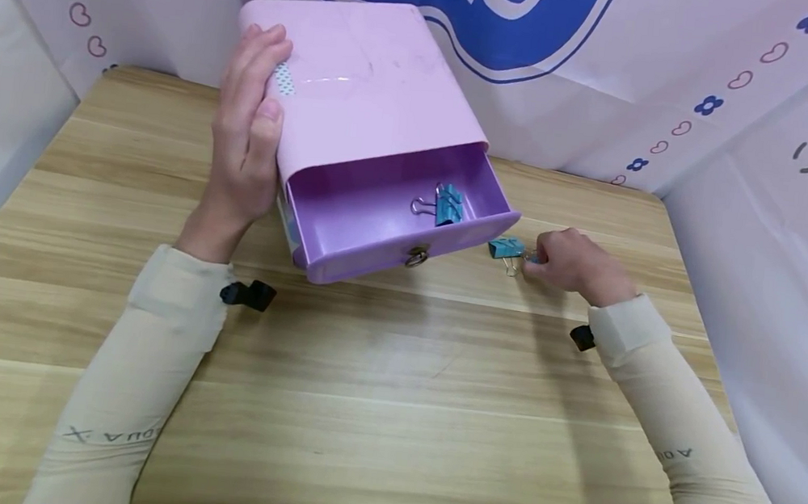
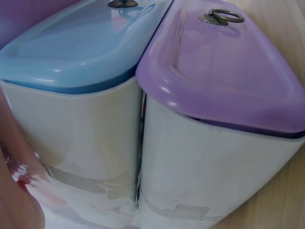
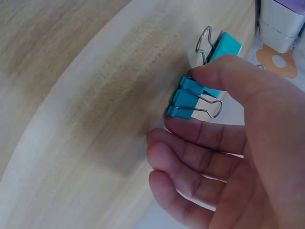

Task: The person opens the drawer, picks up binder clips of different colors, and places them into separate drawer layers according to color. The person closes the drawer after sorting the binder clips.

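Observation:
A pink-topped drawer box [image 1: 376, 87] stands at the back, its top purple drawer [image 1: 360, 256] pulled out. Inside that drawer lies a teal binder clip [image 1: 449, 205]. My left hand [image 1: 247, 119] rests against the box's left side, fingers extended along the top edge and thumb on the top. To the right of the box, my right hand [image 1: 571, 260] pinches a teal binder clip [image 3: 185, 99] between thumb and index finger, low over the table. Another teal binder clip [image 1: 507, 248] lies just beyond it, partly hidden by the thumb in the right wrist view.
Below the open drawer, a blue drawer [image 2: 81, 52] and a purple drawer [image 2: 224, 71] with a ring pull [image 2: 226, 16] are closed. The wooden table [image 1: 388, 413] runs up to a printed white backdrop [image 1: 591, 132] behind and white side walls.

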The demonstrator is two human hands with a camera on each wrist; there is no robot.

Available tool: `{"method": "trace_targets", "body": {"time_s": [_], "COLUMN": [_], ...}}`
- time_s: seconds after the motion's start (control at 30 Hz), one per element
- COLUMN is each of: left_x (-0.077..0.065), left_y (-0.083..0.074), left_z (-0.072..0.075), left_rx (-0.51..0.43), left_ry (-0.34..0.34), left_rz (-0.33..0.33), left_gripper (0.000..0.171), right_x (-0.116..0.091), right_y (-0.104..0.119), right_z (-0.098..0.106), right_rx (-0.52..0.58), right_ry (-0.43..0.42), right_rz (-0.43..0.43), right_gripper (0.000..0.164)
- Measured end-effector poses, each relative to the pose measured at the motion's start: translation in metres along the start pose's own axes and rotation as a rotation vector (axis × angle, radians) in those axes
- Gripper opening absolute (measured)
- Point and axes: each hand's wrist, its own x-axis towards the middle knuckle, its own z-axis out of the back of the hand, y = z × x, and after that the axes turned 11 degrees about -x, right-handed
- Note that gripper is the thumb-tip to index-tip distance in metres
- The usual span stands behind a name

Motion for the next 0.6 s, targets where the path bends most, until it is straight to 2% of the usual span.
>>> {"method": "trace_targets", "body": {"time_s": [0.17,0.43,0.6], "left_x": [-0.0005,-0.0011,-0.0010], "left_y": [0.0010,0.0018,0.0021], "left_z": [0.0008,0.0011,0.0013], "left_rx": [0.002,0.010,0.009], "left_ry": [0.006,0.013,0.009], "left_rz": [0.000,-0.017,-0.022], "left_gripper": [0.060,0.060,0.060], "right_x": [-0.0002,-0.0032,-0.0069], "right_y": [-0.0015,-0.0062,-0.0084], "right_z": [-0.0007,0.0031,0.0071], "right_rx": [-0.014,-0.077,-0.088], "right_ry": [-0.020,-0.118,-0.139], "right_rz": [0.007,0.024,0.033], "right_gripper": [0.030,0.031,0.031]}}
